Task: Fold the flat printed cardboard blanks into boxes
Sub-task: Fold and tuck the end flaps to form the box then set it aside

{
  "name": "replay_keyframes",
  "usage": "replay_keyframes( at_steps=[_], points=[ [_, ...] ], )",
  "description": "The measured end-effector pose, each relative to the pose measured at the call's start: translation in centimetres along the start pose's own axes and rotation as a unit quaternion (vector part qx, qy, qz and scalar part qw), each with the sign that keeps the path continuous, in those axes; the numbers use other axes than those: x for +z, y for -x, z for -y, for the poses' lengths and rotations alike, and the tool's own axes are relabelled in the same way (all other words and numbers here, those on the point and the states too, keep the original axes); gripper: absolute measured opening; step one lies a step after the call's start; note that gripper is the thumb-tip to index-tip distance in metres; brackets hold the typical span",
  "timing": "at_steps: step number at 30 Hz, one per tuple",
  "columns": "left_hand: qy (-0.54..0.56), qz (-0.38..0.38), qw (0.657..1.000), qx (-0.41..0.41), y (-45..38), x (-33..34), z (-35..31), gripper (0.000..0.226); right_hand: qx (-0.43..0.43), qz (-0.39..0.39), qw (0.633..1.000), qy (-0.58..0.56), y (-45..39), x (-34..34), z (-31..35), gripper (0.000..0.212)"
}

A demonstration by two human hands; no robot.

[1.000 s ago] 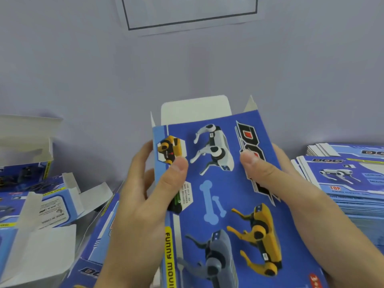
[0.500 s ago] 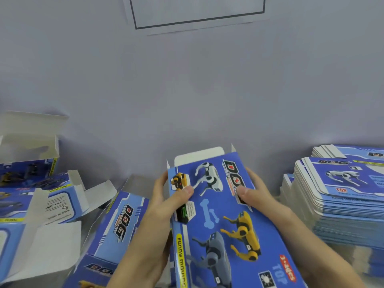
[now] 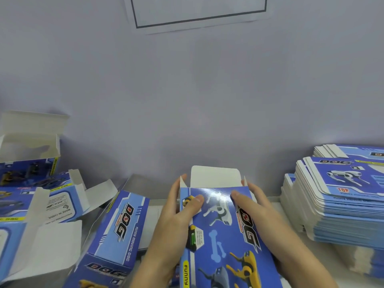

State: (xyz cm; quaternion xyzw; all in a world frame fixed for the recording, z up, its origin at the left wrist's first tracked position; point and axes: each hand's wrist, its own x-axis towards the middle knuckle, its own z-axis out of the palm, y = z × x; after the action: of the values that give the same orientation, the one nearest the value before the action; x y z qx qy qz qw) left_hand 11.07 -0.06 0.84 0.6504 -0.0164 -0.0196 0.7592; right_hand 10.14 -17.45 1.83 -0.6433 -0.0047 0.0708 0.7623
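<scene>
A blue printed cardboard box blank (image 3: 220, 231) with robot-dog pictures is held in front of me, low in the centre, its white end flaps standing up at the far end. My left hand (image 3: 172, 223) grips its left edge, thumb on the printed face, fingers behind. My right hand (image 3: 259, 213) grips the right edge the same way. A tall stack of flat blanks (image 3: 340, 196) sits at the right.
Several opened boxes with white flaps up lie at the left (image 3: 39, 196), and one formed blue box (image 3: 118, 231) lies just left of my hands. A grey wall (image 3: 187, 100) stands close behind, with a framed sheet (image 3: 199, 11) on it.
The box and both hands have dropped lower and farther from the camera. The grip of both hands is unchanged. The view has tilted up, showing more wall.
</scene>
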Motion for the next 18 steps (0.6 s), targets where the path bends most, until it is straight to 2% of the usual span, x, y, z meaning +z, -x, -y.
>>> replay_keyframes(
  at_steps=[2,4,8,12,15,18],
  points=[
    [-0.003,-0.008,1.000,0.012,0.02,0.12,0.00,0.056,-0.011,-0.034,0.999,-0.021,-0.06,0.19,-0.20,0.035],
    [0.001,-0.023,1.000,0.021,-0.04,0.01,0.05,0.061,-0.026,-0.056,0.998,-0.033,-0.05,0.35,-0.43,0.042],
    [-0.009,-0.033,0.999,0.039,-0.04,-0.02,0.02,0.047,-0.056,-0.055,0.996,-0.037,-0.14,0.57,-0.55,0.052],
    [0.001,-0.035,0.998,0.055,0.06,0.01,0.02,0.041,-0.076,-0.030,0.996,-0.028,-0.28,0.10,-0.71,0.044],
    [0.003,-0.015,0.998,0.058,0.22,0.17,-0.12,0.027,-0.083,-0.009,0.996,-0.025,-0.10,-0.08,-0.62,0.046],
    [0.001,-0.005,0.998,0.064,0.20,0.20,-0.25,0.031,-0.058,0.005,0.997,-0.049,0.41,0.00,-0.39,0.056]
  ],
)
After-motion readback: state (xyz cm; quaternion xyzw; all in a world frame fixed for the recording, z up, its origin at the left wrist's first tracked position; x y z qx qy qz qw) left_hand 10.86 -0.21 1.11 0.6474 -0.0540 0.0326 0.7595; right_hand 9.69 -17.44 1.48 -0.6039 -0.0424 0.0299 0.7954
